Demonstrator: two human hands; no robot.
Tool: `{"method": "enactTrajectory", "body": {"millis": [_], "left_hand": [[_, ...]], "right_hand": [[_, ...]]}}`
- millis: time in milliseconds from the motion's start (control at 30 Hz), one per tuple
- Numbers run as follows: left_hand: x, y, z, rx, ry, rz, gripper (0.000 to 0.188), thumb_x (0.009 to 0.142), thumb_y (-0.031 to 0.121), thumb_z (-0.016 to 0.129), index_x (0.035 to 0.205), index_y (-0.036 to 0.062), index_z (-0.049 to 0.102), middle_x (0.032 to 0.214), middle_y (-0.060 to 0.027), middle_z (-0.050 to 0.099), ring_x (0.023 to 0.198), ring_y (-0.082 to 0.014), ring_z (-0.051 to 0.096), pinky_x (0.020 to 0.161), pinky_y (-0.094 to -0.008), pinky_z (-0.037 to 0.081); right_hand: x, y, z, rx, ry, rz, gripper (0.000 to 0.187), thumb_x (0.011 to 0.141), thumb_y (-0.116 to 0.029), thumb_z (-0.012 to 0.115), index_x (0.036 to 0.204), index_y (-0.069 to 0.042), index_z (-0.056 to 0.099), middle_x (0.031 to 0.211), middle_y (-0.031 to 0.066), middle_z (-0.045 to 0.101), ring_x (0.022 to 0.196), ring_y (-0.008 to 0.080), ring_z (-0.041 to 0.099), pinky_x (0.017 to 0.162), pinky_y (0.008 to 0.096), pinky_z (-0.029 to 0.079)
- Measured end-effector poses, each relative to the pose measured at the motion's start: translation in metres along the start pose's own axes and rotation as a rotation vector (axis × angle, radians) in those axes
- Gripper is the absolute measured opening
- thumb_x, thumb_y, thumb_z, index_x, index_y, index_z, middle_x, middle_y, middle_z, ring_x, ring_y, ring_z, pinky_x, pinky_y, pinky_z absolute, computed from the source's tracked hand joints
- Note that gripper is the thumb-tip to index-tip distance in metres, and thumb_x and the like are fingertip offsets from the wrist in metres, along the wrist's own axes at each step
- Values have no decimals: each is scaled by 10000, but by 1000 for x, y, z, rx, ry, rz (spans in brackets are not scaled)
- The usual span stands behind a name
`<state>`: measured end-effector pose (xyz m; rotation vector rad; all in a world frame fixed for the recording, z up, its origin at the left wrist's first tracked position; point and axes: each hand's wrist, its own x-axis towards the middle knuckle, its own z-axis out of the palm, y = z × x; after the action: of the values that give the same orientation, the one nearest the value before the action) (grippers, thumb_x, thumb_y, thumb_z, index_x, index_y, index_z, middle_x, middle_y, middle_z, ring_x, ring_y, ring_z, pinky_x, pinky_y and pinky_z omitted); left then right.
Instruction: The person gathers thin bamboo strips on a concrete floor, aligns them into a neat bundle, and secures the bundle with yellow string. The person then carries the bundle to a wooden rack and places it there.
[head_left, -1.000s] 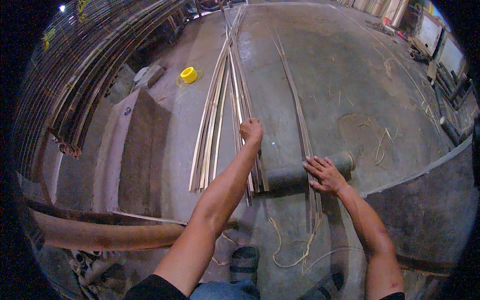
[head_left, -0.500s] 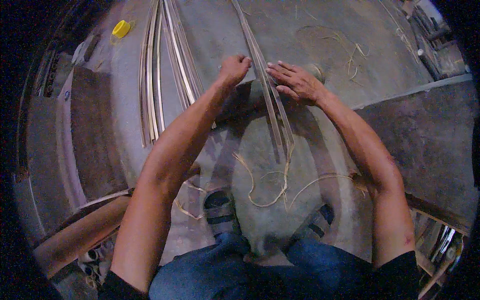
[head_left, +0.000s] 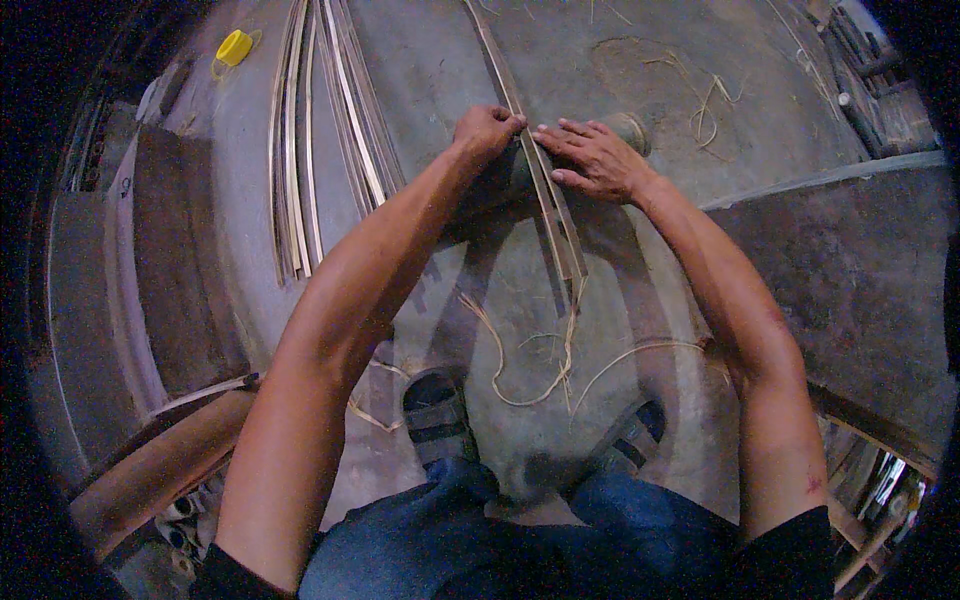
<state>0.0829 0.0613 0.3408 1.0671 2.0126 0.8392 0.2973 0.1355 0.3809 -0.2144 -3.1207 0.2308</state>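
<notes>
Left hand [head_left: 487,132] curled, right hand [head_left: 598,164] outstretched

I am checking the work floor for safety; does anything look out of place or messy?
Slightly untidy, yes: a loose, curved strand of pale fibre lies on the grey floor near the two dark strapped sandals, where it could perhaps catch a foot. I see no clear spill or damage.

A yellow roll [head_left: 234,47] lies upper left, a brown cylinder [head_left: 165,452] lower left.
</notes>
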Motion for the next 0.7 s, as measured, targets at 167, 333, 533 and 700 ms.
{"method": "enactTrajectory", "body": {"millis": [167, 333, 533, 700], "left_hand": [[-1, 10, 4, -25, -6, -42, 343, 760, 385, 661, 902, 76, 706, 845, -117, 684, 801, -236, 657, 765, -354, 493], [12, -19, 8, -96, 61, -82, 313, 799, 311, 601, 953, 47, 666, 936, -145, 671, 863, -292, 650, 794, -385, 487], [34, 25, -90, -55, 878, -169, 283, 815, 245, 507, 902, 6, 629, 899, -225, 641, 889, -396, 610, 794, -451, 475], [28, -21, -213, 244, 851, -92, 341, 777, 255, 500, 916, -19, 649, 930, -256, 628, 897, -383, 617, 816, -437, 480]], "right_hand": [[-3, 6, 3, -16, 22, 0, 587, 911, -437, 411, 1417, -172, 273, 1428, 52, 348, 1298, 300, 335, 1051, 446, 254], [6, -2, 0, 31, 29, -8, 582, 890, -420, 467, 1396, -171, 325, 1391, 83, 397, 1282, 307, 358, 1036, 456, 278], [-11, -10, -8, 31, 105, 22, 577, 863, -414, 510, 1359, -148, 384, 1361, 99, 430, 1258, 325, 380, 1028, 475, 279], [-6, -13, -5, 39, 82, 8, 594, 867, -428, 493, 1374, -154, 348, 1366, 90, 420, 1259, 322, 373, 1036, 482, 264]]}}
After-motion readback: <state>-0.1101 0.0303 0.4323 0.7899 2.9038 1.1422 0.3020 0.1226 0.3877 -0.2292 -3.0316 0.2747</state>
